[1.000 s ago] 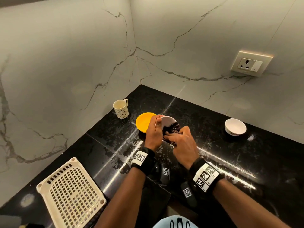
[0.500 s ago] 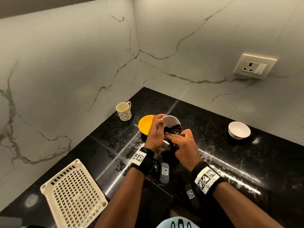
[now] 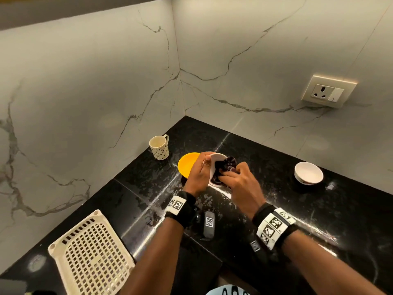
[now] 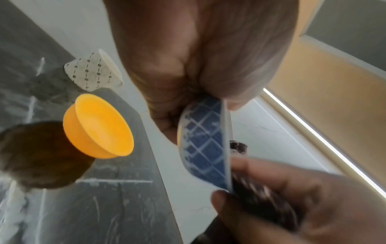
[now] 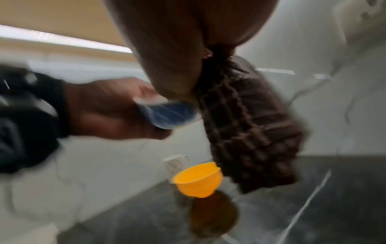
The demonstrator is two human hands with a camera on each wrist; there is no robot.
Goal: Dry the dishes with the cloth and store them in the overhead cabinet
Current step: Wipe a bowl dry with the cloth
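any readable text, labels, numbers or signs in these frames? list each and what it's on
No readable words, brands or numbers in any view.
Wrist bands: black-and-white square marker codes only, no letters.
Dark device under the left wrist: one more square code, no text.
Mug: printed pattern, not lettering.
Wall socket: no legible marking.
Held bowl: blue lattice pattern only.

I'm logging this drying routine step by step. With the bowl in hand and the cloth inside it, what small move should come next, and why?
Probably turn the small blue-patterned bowl in the left hand so the right hand can run the dark waffle-weave cloth over its outside; the cloth now sits only inside.
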